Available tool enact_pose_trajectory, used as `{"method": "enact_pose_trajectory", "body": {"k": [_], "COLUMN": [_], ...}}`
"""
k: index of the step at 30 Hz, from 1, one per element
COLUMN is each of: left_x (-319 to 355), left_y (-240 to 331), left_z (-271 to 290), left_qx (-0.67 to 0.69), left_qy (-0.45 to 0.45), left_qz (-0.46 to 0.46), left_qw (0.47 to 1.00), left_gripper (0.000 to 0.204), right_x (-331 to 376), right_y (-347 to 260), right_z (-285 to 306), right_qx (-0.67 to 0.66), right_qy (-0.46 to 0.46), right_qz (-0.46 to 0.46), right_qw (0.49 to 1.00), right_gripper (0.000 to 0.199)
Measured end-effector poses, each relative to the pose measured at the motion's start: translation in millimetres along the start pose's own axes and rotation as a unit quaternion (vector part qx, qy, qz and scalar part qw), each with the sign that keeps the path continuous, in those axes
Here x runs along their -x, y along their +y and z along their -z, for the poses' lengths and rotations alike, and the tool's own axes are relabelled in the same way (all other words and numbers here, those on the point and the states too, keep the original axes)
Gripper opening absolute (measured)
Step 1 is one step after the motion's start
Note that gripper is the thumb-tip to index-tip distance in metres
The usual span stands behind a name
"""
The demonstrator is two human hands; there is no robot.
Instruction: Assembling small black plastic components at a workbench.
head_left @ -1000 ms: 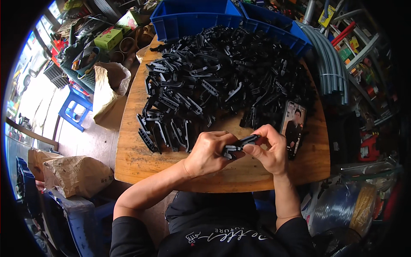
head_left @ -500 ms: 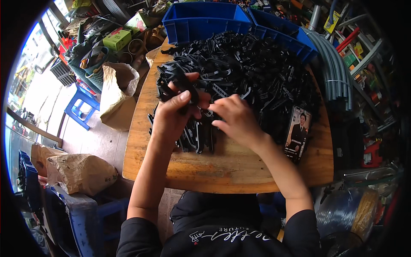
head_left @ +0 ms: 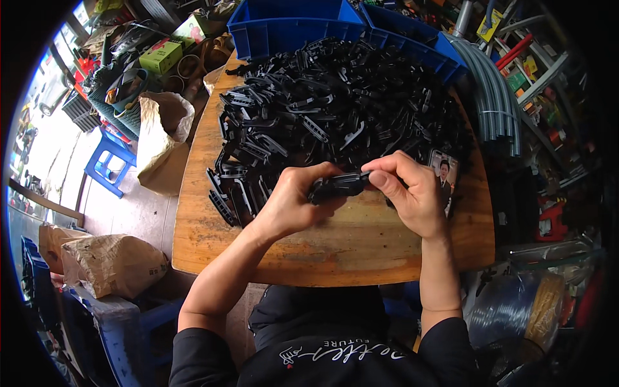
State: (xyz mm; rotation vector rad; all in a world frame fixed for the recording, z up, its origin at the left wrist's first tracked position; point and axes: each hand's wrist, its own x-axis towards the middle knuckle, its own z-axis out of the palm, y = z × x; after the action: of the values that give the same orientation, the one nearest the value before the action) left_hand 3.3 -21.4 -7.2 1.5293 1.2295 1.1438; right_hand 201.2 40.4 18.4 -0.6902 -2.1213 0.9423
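My left hand (head_left: 293, 203) is closed around a dark black plastic piece (head_left: 338, 186), held level above the near half of the table. It may be several pieces stacked together; the fingers hide part of it. At its right end, the thumb and forefinger of my right hand (head_left: 416, 198) are pinched on the tip. Beyond both hands spreads a large heap of black plastic parts (head_left: 335, 97), long and narrow, some with slotted or ribbed sides. A few of these parts (head_left: 235, 193) lie in a looser row beside my left wrist.
The heap rests on a wooden table (head_left: 335, 258) with a rounded front edge. A phone (head_left: 446, 174) with a lit screen lies behind my right hand. Two blue bins (head_left: 293, 35) stand at the far edge. Paper sacks (head_left: 161, 161) and a blue stool (head_left: 109, 161) are left.
Both hands have come nearer and to the right, off the heap. The left hand has turned the black piece from upright to level, and the right fingers now pinch its end.
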Motion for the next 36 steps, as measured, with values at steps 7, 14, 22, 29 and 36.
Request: {"method": "enact_pose_trajectory", "body": {"k": [7, 14, 22, 29, 36], "left_x": [-10.7, -10.5, -7.4, -2.6, 0.2], "left_y": [-9.5, -14.8, -29.5, -13.5, -11.5], "left_z": [6.2, -1.7, -6.6, -17.7, -20.4], "left_qx": [0.238, 0.256, 0.277, 0.178, 0.086], "left_qy": [0.074, 0.032, 0.036, 0.004, -0.017], "left_qz": [0.112, 0.135, 0.138, 0.133, 0.048], "left_qw": [0.962, 0.957, 0.95, 0.975, 0.995], "left_gripper": [0.009, 0.015, 0.022, 0.013, 0.016], "right_x": [8.4, 14.5, 22.2, 39.4, 40.7], "right_y": [64.4, 56.3, 27.4, 10.9, 14.3], "right_z": [-31.1, -31.3, -18.5, -23.1, -24.5], "right_qx": [0.452, 0.404, 0.009, -0.026, 0.053], "right_qy": [0.048, 0.006, -0.007, 0.096, 0.146], "right_qz": [0.024, -0.052, -0.125, 0.021, 0.087], "right_qw": [0.891, 0.913, 0.992, 0.995, 0.984], "right_gripper": [0.028, 0.032, 0.032, 0.022, 0.023]}}
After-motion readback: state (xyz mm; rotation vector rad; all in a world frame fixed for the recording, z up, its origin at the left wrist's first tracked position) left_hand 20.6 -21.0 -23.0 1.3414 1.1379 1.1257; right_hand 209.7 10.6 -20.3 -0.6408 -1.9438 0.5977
